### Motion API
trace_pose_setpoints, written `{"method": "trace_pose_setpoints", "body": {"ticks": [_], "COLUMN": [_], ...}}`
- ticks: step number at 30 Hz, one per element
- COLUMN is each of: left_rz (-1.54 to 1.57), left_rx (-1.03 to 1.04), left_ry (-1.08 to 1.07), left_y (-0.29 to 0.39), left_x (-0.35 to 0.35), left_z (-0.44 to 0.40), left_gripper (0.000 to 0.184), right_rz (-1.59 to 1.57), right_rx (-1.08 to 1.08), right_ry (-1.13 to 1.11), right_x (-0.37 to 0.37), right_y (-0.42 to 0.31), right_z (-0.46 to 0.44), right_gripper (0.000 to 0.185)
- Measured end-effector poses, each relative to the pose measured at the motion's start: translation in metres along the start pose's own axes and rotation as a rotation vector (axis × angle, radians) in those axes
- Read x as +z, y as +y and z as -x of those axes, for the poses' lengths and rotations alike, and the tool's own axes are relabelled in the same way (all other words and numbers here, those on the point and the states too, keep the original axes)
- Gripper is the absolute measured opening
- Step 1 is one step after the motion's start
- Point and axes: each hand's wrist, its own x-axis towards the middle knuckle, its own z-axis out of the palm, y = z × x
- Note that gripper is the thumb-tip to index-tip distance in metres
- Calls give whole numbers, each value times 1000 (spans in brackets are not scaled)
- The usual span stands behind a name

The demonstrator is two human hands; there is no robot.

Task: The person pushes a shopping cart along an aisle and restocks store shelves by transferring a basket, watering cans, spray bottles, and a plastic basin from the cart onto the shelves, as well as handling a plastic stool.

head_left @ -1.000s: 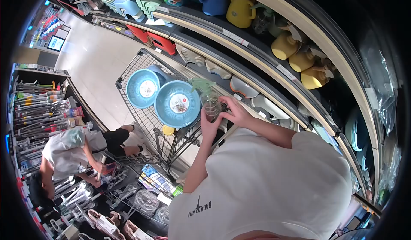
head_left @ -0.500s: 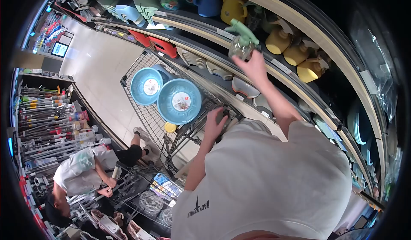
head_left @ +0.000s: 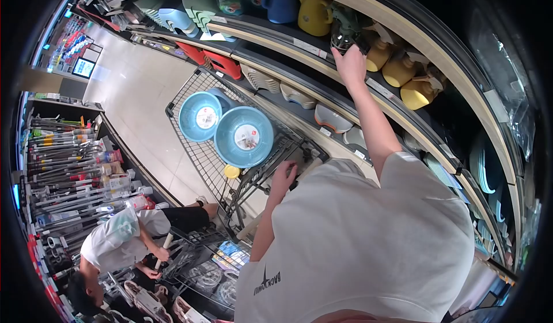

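My right hand is up at the shelf, its fingers wrapped round the lower part of a clear spray bottle. The bottle's green trigger head is in shadow, between a yellow watering can and several yellow spray bottles. Down by the black handle end of a shopping cart, my left hand hangs with loosely bent fingers, holding nothing I can see. Two blue basins, a larger one and a smaller one, lie in the cart near a small yellow round item.
A blue watering can stands farther along the shelf. Red items and pale stacked goods fill lower shelves. At left, another person holds a second cart's handle beside a rack of mops and brushes. Tiled floor runs beyond my cart.
My right hand has carried the spray bottle from in front of the shelf edge back among the goods. My left hand has shifted slightly, its fingers more bent. The other person has moved closer.
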Motion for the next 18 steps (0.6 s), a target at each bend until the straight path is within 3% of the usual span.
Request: {"method": "trace_pose_setpoints", "body": {"ticks": [9,14,18], "left_rz": [-21,-20,-37], "left_rx": [-3,3,1], "left_ry": [-20,-10,-13], "left_y": [-4,-8,-7], "left_x": [-2,-2,-4], "left_z": [0,0,-1], "left_gripper": [22,22,21], "right_rz": [-16,-30,-51], "right_rx": [109,-25,-159], "right_ry": [-99,53,119], "right_x": [16,8,4], "right_y": [-7,-14,-12], "right_z": [-6,29,42], "right_gripper": [49,67,62]}}
